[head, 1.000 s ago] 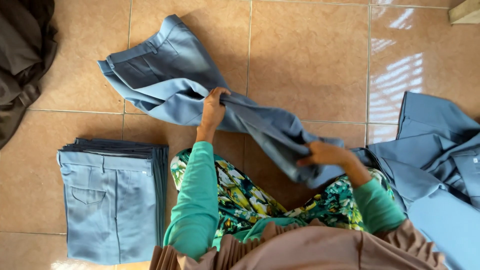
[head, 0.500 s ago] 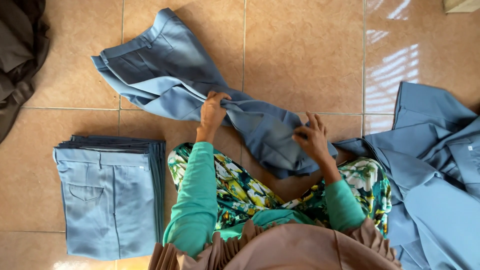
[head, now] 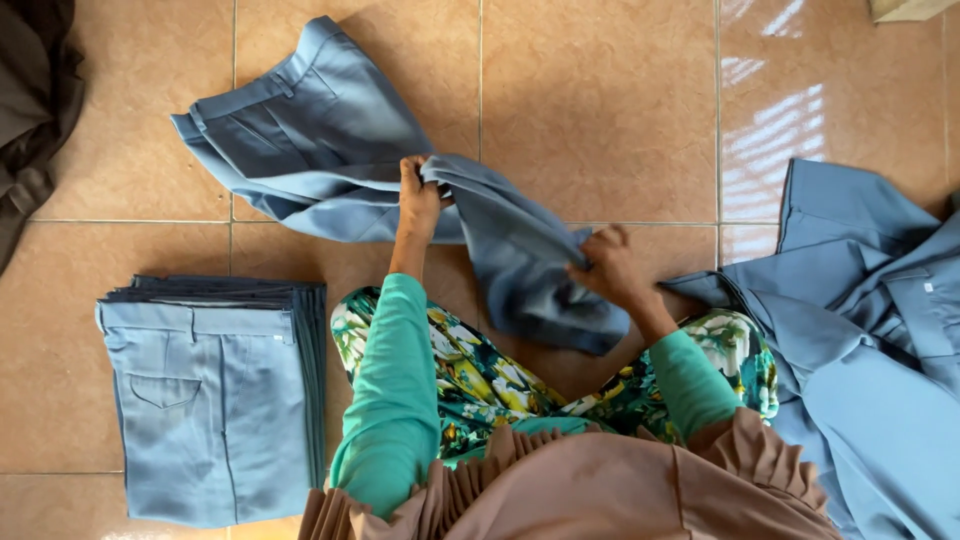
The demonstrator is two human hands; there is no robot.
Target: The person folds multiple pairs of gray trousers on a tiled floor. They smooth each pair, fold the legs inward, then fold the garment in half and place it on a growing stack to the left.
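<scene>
Nearest: tan pleated cloth point(head: 600, 490) at the bottom edge, then a floral skirt point(head: 480, 375) and two green sleeves, all the person's own.

Left hand point(head: 418, 195): closed on the trousers point(head: 330, 140) at mid-leg, fingers pinching a fold of the blue-grey cloth.

Right hand point(head: 610, 268): closed on the same trousers nearer the hem, cloth bunched under the palm and fingers.

Trousers: one blue-grey pair on the tiled floor point(head: 600, 100) in front of the knees. Waistband flat on the tiles at far left, legs running right and toward the person, lifted and crumpled between the two hands, hem end drooping near the right knee.

Stack point(head: 215, 395): folded trousers of the same colour, just left of the left knee, edges squared, top pair showing a back pocket.

Heap point(head: 870, 330): unfolded blue-grey garments at right, touching the right knee.

Dark cloth point(head: 35, 100): far left corner, well apart.

Risks, as judged: the legs are twisted between the hands, so a fold made now could set creases askew; the loose hem could slip from the right hand and drag on the tiles; the heap lies close enough to tangle with the hem.
</scene>
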